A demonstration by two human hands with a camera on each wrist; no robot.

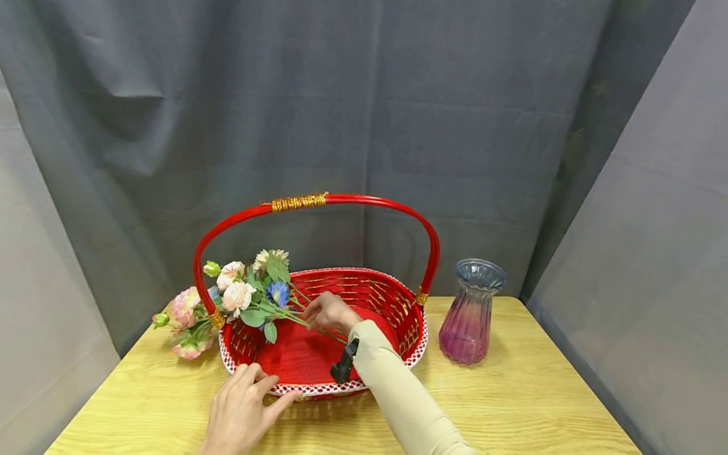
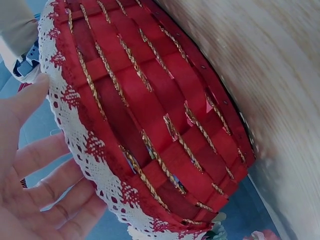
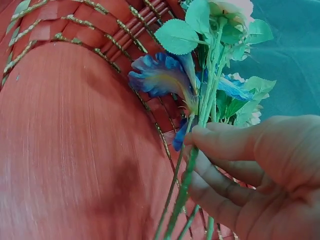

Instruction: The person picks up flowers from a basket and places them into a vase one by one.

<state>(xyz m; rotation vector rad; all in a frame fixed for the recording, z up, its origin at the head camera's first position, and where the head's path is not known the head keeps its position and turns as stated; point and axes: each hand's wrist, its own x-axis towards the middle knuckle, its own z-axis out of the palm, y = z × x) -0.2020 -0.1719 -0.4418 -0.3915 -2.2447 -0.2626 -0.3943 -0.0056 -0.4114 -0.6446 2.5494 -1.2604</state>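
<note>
My right hand [image 1: 328,311] holds the flower stems [image 1: 307,319] inside the red basket [image 1: 398,297]. My left hand [image 1: 241,411] lies wide, touching the basket's front rim near the table's [image 1: 540,404] front edge.

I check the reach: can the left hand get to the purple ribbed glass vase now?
Probably not directly: the left hand rests at the red woven basket, and the right hand's sleeved arm crosses toward the purple ribbed glass vase.

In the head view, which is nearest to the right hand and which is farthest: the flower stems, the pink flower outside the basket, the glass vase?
1. Flower stems: gripped by the right hand, inside the basket.
2. Pink flower: left, outside the basket.
3. Glass vase: right, on the table.
</note>
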